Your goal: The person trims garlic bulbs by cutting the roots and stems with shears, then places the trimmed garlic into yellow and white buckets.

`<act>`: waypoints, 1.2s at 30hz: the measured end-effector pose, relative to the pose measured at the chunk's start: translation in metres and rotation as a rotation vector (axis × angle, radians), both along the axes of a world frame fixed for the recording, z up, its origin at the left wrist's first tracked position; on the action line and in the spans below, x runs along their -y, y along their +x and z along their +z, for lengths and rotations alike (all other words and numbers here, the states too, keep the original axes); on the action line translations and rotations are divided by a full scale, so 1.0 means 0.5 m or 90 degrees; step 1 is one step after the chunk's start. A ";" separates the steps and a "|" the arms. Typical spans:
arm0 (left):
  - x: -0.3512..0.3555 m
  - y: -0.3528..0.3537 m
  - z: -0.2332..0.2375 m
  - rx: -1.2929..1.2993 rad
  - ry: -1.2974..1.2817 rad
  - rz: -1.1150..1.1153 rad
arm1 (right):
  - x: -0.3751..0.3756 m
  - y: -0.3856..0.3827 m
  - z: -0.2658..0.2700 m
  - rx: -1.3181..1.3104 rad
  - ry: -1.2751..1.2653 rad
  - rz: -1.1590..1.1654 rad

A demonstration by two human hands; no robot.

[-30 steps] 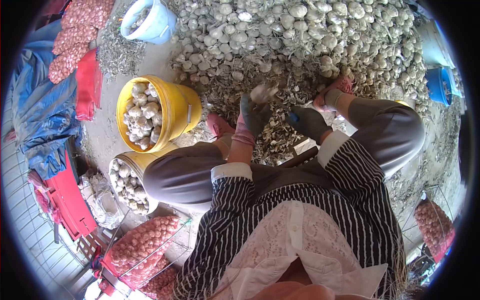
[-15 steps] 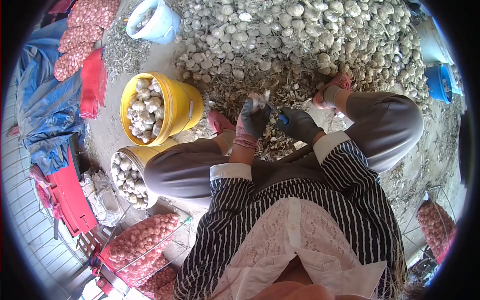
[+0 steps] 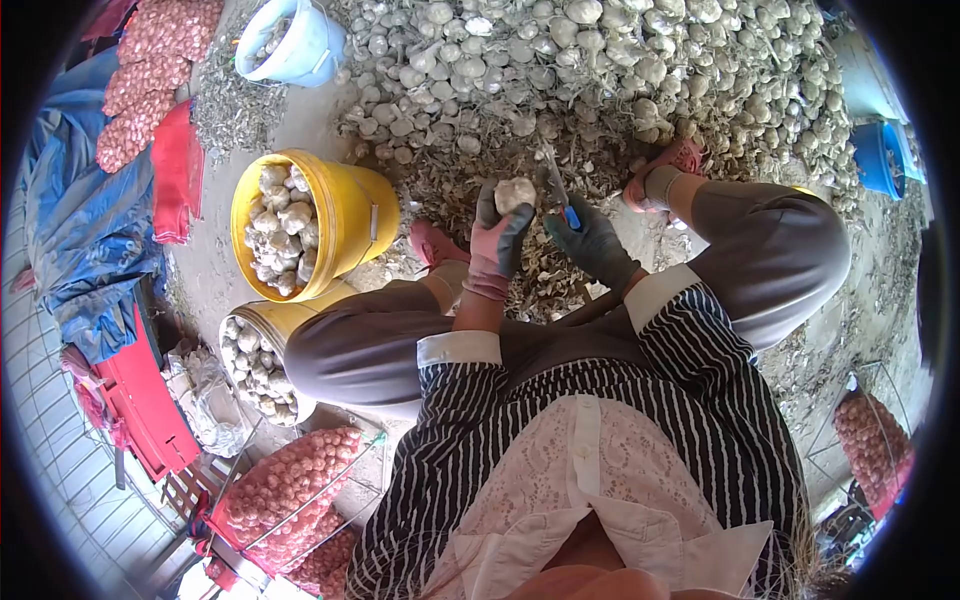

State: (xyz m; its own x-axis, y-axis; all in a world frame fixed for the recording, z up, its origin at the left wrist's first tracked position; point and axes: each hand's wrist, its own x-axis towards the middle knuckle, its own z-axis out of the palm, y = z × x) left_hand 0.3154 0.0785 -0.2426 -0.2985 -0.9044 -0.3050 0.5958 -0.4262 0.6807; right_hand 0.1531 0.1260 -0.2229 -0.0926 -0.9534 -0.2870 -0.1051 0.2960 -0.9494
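A whitish garlic bulb [image 3: 515,196] sits in my left hand [image 3: 498,236], which wears a pink and grey glove with fingers wrapped round the bulb. My right hand [image 3: 592,245], in a dark grey glove, is closed on the blue handle of a knife [image 3: 571,216]. The knife's metal blade points up and away from me, to the right of the bulb and apart from it. Beyond both hands spreads a large heap of garlic bulbs [image 3: 600,70]. Dry skins and trimmings [image 3: 545,285] lie on the ground below my hands.
To my left stand a yellow bucket [image 3: 347,215] of garlic and a second bucket [image 3: 302,405] of garlic beside my knee. A pale blue bucket [image 3: 318,50] is farther back. Full mesh sacks [image 3: 285,490] lie at lower left. A blue bucket [image 3: 875,160] stands far right.
My left hand has turned and shifted slightly left, bringing the bulb into plain view. The knife has come away from the bulb, its blade now pointing upward.
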 end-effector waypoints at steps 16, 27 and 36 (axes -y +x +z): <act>0.014 0.037 0.058 0.519 -0.176 -0.125 | 0.001 -0.064 0.064 -0.572 -0.005 0.348; 0.013 0.064 0.029 0.568 0.020 -0.253 | -0.004 -0.077 0.010 -0.513 0.070 0.422; -0.026 0.016 0.094 -0.030 -0.096 -0.157 | -0.007 -0.080 -0.061 -0.296 0.174 0.142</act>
